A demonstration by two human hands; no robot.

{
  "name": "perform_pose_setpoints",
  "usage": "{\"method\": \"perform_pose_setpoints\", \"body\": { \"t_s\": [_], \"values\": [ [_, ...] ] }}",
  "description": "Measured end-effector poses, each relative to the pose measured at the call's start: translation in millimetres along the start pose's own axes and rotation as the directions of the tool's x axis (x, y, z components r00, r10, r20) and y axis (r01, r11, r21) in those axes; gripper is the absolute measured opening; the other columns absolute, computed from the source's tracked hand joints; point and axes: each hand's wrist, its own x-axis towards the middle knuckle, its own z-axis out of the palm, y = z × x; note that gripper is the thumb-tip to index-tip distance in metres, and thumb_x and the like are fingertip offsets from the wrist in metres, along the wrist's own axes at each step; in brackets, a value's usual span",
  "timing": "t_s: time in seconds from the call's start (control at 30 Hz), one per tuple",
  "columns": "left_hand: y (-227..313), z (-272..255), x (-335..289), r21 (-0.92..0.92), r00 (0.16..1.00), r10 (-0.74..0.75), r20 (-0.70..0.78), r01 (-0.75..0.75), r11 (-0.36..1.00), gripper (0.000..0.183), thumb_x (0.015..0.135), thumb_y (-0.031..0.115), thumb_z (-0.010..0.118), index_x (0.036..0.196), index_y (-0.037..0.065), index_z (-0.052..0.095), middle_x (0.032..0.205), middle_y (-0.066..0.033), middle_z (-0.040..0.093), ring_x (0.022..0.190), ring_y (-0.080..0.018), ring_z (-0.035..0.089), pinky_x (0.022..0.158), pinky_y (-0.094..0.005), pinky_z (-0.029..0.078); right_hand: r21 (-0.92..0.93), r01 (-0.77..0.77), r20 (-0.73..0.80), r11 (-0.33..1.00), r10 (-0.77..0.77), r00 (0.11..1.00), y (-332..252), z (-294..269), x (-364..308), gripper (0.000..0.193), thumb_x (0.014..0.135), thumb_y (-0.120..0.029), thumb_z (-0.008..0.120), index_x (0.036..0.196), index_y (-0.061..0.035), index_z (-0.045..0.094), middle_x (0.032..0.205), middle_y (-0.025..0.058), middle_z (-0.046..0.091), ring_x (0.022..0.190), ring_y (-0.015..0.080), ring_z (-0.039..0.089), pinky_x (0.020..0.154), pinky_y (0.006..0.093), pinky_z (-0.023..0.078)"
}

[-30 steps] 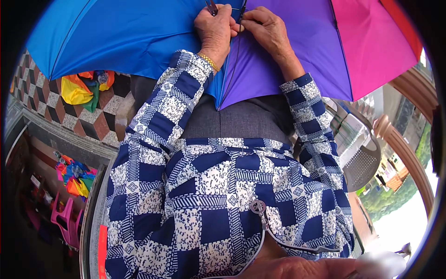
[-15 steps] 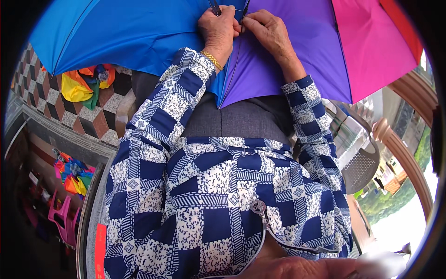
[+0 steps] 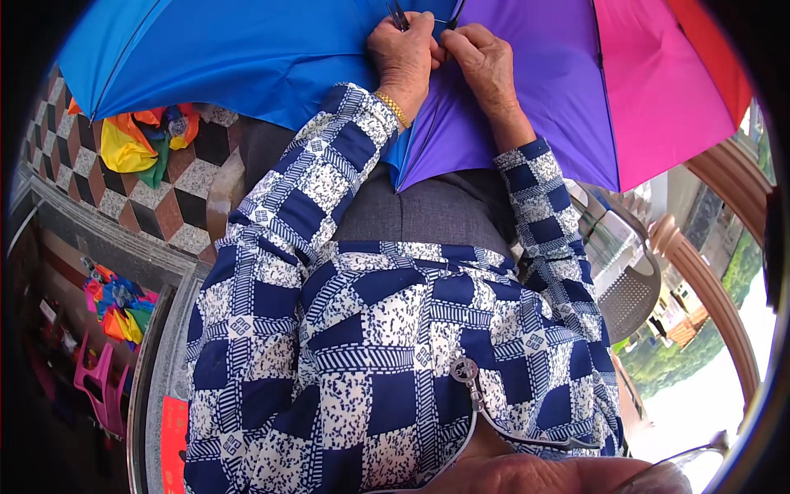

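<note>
A multicoloured umbrella [image 3: 527,99] lies open across my lap, its inner side up, with blue, purple, pink and red panels and dark thin ribs. My left hand [image 3: 403,62], with a gold band at the wrist, is closed round a small dark two-pronged tool [image 3: 398,16] that sticks up past the fingers. Its fingertips meet the seam between the blue and purple panels. Beside it, my right hand [image 3: 485,70] pinches with thumb and forefinger close to the dark rib [image 3: 453,18]; what lies in the pinch is too small to make out. A thin pale strand shows between hand and rib.
Bundled colourful cloth [image 3: 132,148] lies on the patterned tile floor [image 3: 177,202] at the left. Further down that side are another colourful bundle [image 3: 123,305] and a pink plastic stool [image 3: 103,383]. A grey perforated chair [image 3: 634,288] stands at the right, near brown columns [image 3: 708,296].
Both hands appear slightly further right in the picture, along with the umbrella seam. They keep nearly the same grip at the rib.
</note>
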Motion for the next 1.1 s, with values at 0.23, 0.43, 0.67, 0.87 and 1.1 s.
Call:
{"method": "perform_pose_setpoints", "body": {
  "t_s": [0.23, 0.43, 0.67, 0.87, 1.1],
  "values": [
    [0, -1, 0, 0.004, 1.0, 0.026, 0.0, -0.026, 1.0, 0.019, 0.082, 0.015, 0.062, 0.069, 0.002, 0.058, 0.051, -0.005, 0.054, 0.04, -0.0131, 0.053, 0.038, -0.025, 0.044, -0.063, 0.081, 0.02, 0.995, -0.08, 0.997, 1, 0, 0, 0.01, 0.084, -0.013, 0.062, 0.081, -0.0035, 0.066, 0.073, 0.0013, 0.061, 0.066, 0.0105, 0.057, 0.061, 0.0235, 0.045],
    [-7, -2, 4, 0.085, 0.997, 0.066, 0.038, -0.069, 0.994, 0.017, 0.083, 0.015, 0.061, 0.074, 0.0, 0.058, 0.051, -0.0041, 0.051, 0.04, -0.0132, 0.052, 0.041, -0.0266, 0.046, -0.061, 0.058, 0.024, 0.996, -0.057, 0.998, 1, -1, 0, 0.01, 0.084, -0.013, 0.062, 0.083, -0.0043, 0.067, 0.075, 0.0018, 0.062, 0.068, 0.0108, 0.059, 0.063, 0.0237, 0.046],
    [-3, 2, 2, 0.214, 0.995, 0.093, 0.024, -0.096, 0.972, 0.029, 0.086, 0.019, 0.062, 0.06, 0.008, 0.055, 0.051, 0.0019, 0.05, 0.042, -0.0077, 0.043, 0.042, -0.0248, 0.035, -0.164, 0.262, 0.059, 0.951, -0.256, 0.965, 8, -3, 1, 0.012, 0.083, -0.014, 0.063, 0.087, -0.0043, 0.069, 0.078, 0.0023, 0.064, 0.072, 0.0121, 0.061, 0.066, 0.0238, 0.047],
    [-12, -4, 12, 0.229, 0.988, 0.105, 0.111, -0.128, 0.965, 0.031, 0.085, 0.018, 0.062, 0.057, 0.009, 0.054, 0.051, 0.0028, 0.049, 0.043, -0.0068, 0.043, 0.043, -0.0258, 0.032, -0.064, 0.143, 0.038, 0.988, -0.141, 0.989, -4, -7, -5, 0.014, 0.082, -0.016, 0.064, 0.088, -0.0042, 0.069, 0.079, 0.0029, 0.063, 0.072, 0.0147, 0.061, 0.067, 0.0256, 0.048],
    [10, 5, -2, 0.139, 0.991, -0.103, 0.087, 0.091, 0.986, 0.021, 0.085, 0.018, 0.062, 0.066, 0.01, 0.058, 0.053, 0.0021, 0.048, 0.042, -0.0089, 0.046, 0.041, -0.0248, 0.035, -0.493, 0.323, 0.13, 0.808, -0.299, 0.946, -29, -28, -17, 0.016, 0.082, -0.018, 0.064, 0.09, -0.0056, 0.07, 0.081, 0.0047, 0.063, 0.07, 0.016, 0.062, 0.064, 0.0287, 0.048]
  ]
}}
